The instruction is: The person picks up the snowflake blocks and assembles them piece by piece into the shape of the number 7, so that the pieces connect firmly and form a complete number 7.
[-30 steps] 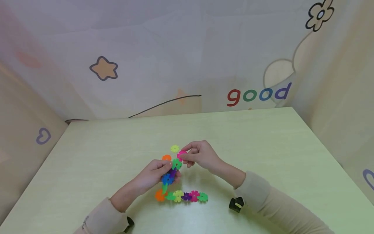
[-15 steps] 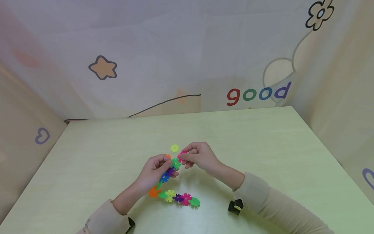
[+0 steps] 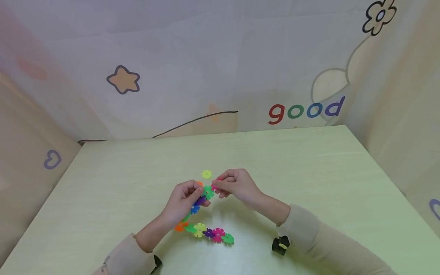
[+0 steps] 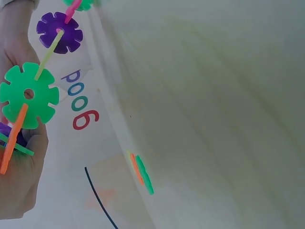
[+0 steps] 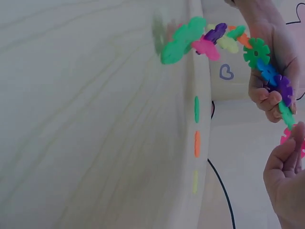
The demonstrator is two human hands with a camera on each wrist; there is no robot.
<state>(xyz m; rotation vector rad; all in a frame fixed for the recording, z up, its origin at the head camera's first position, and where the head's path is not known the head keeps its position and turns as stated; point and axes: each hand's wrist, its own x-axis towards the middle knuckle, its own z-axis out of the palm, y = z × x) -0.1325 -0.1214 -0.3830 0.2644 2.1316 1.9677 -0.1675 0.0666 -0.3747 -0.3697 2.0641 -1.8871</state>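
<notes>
Left hand [image 3: 182, 199] grips chain [image 3: 194, 208] near green end disc [image 3: 207, 192] | right hand [image 3: 240, 187] pinches pink disc [image 3: 213, 187] just right of it | chain runs nearward, then right

The right hand [image 3: 239, 186] partly hides a pink flower [image 5: 286, 136]; the left hand [image 3: 183, 198], a loose orange flower [image 3: 199, 183]. The left wrist view's top edge crops a green flower [image 4: 85, 5].

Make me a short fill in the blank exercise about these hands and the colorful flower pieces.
The right hand pinches a ____ flower piece.
The left hand grips a chain whose free end piece is ____.
In the head view, the loose disc farthest beyond the hands is ____.
The lettering on the backdrop spells ____.
Missing words: pink; green; yellow; good.
</notes>
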